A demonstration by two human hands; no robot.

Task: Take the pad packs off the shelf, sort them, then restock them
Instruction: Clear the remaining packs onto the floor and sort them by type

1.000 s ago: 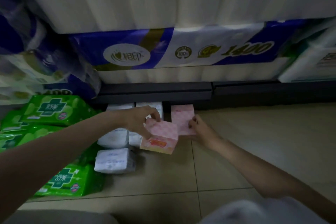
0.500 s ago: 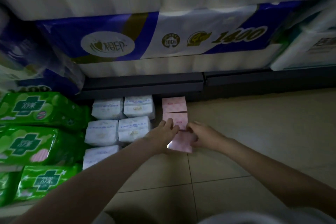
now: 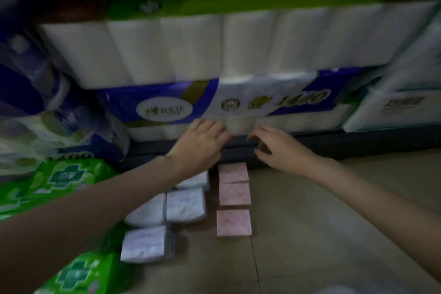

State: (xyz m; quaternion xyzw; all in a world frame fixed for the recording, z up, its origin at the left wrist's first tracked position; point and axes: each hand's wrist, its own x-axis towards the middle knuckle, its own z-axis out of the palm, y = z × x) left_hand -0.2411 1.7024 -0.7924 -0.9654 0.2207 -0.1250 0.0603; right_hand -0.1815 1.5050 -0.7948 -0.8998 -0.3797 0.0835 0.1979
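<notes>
Three pink pad packs [image 3: 234,196] lie in a column on the tiled floor below the dark shelf base. Left of them sit several white pad packs [image 3: 185,204], partly hidden under my left forearm. Green pad packs [image 3: 64,176] lie at the far left and lower left. My left hand [image 3: 200,143] and my right hand [image 3: 278,147] hover side by side above the pink column, in front of the shelf base. Both hold nothing and their fingers look relaxed. The frame is blurred.
Large blue-and-white toilet paper bundles [image 3: 214,100] fill the low shelf ahead, with more at the left [image 3: 40,112] and a white pack at the right [image 3: 396,110]. The black shelf base [image 3: 334,143] runs across. Bare floor tiles [image 3: 334,222] spread to the right.
The third pink pack has been set down at the front of the column and released. Both hands have lifted away toward the shelf, and the view has tilted up.
</notes>
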